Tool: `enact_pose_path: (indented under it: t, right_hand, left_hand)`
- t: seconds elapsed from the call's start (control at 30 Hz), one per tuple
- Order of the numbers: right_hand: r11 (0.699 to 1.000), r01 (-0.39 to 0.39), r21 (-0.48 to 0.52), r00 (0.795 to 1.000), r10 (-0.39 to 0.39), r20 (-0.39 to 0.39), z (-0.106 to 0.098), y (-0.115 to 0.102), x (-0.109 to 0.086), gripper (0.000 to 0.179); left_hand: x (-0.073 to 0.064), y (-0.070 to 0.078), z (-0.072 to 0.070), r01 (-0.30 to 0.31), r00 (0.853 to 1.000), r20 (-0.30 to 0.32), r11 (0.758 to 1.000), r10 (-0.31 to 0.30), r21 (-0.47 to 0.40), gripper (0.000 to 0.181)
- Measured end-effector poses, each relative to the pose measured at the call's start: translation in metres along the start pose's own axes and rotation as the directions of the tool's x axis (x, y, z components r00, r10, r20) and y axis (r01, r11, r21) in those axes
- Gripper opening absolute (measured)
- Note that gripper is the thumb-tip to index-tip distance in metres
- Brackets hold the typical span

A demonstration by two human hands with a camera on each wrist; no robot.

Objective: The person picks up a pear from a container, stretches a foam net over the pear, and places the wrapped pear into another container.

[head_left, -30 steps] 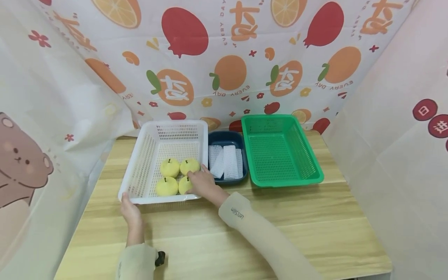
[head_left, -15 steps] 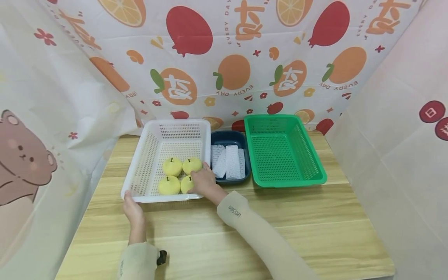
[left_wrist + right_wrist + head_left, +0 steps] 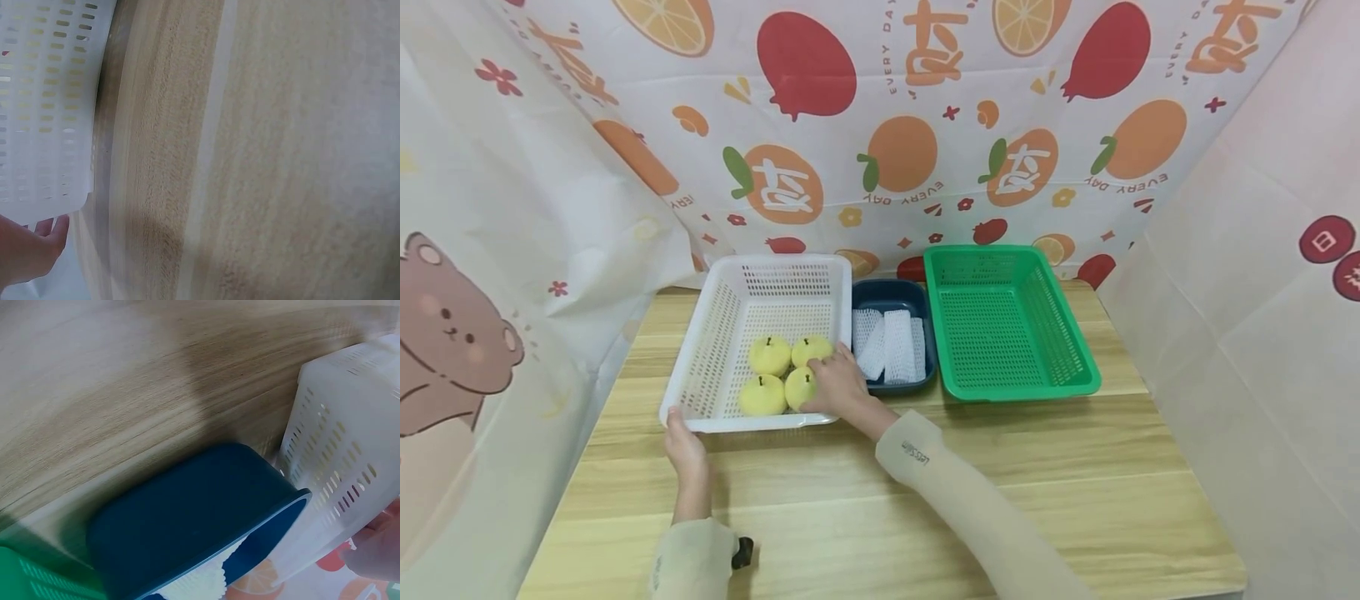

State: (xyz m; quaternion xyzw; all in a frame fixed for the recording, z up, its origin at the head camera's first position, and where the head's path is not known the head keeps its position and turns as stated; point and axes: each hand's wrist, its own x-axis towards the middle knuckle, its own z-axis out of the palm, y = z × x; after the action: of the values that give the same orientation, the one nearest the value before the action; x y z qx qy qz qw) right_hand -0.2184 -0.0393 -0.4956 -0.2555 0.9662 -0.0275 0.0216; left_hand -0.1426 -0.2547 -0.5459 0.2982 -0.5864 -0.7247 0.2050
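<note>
Several round yellow pears (image 3: 770,356) with dark stems sit in the front right part of a white perforated basket (image 3: 715,333). My right hand (image 3: 844,385) reaches over the basket's right side and holds the front right pear (image 3: 800,388) between thumb and fingers, hiding part of it. At the basket's near left corner, my left hand (image 3: 687,450) grips the rim; its fingers curl there in the left wrist view too. The right wrist view catches only part of the right hand (image 3: 378,547), beyond the basket's wall, with the held pear out of sight.
Close against the white basket's right side stands a dark blue tub (image 3: 891,288) holding several white foam net sleeves (image 3: 897,346). A green perforated basket (image 3: 1000,333) is to its right. All stand on a wooden table (image 3: 880,517) before a fruit-print cloth (image 3: 955,150).
The front right pear shows more now, and my right hand has shifted slightly up with it. The head view has swung a little. My left hand keeps its place on the basket corner.
</note>
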Motion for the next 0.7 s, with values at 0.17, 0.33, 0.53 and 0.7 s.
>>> enact_pose_path:
  t: [0.17, 0.33, 0.53, 0.7]
  right_hand:
    - [0.986, 0.014, 0.165, 0.991, 0.007, -0.131, -0.005, 0.006, -0.007, 0.075]
    - [0.909, 0.034, 0.416, 0.983, 0.046, -0.18, -0.018, 0.011, -0.017, 0.076]
    - [0.701, -0.034, 0.712, 0.983, 0.152, -0.103, -0.041, 0.014, -0.032, 0.075]
    - [0.631, -0.034, 0.775, 0.982, 0.167, -0.093, -0.051, 0.02, -0.041, 0.073]
  left_hand:
    - [0.001, 0.0, -0.001, -0.01, 1.0, 0.011, 1.0, 0.01, 0.015, 0.05]
    - [-0.001, 0.002, -0.001, -0.02, 1.0, 0.011, 1.0, 0.02, 0.006, 0.05]
    - [-0.013, 0.016, 0.003, -0.033, 0.999, 0.036, 0.999, 0.033, 0.005, 0.05]
    - [-0.022, 0.025, 0.005, -0.041, 0.998, 0.039, 0.999, 0.04, 0.012, 0.05]
